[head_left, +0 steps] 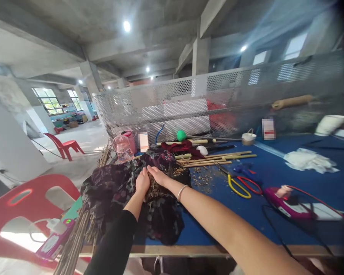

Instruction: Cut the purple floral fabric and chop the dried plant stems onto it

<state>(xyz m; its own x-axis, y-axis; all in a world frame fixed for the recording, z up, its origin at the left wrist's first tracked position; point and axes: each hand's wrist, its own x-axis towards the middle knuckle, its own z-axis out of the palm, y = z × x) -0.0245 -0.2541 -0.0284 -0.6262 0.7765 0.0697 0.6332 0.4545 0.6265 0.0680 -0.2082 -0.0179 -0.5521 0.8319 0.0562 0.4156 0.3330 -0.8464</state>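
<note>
Looks partway through to me: a fair heap of dried plant bits [153, 192] is together on the dark patterned cloth [109, 187], but plenty more scraps [202, 179] lie loose on the table, so I'd guess there's gathering left. The heap's right under both hands, left [142, 181] and right [158, 176], which sit cupped around its top, fingers fairly straight and tips close together. Can't tell if they're actually pinching any of it.

The table [200, 227] has a blue top with a wooden front edge, and it's pretty cluttered: thin sticks [232, 156] behind the scraps, yellow-and-red-handled scissors [229, 180] to the right, a green ball [181, 135] further back. Behind that stands a perforated metal screen [126, 110]. Room's a big concrete hall, ceiling lights on, windows off left, red chair [67, 145] on the floor.
</note>
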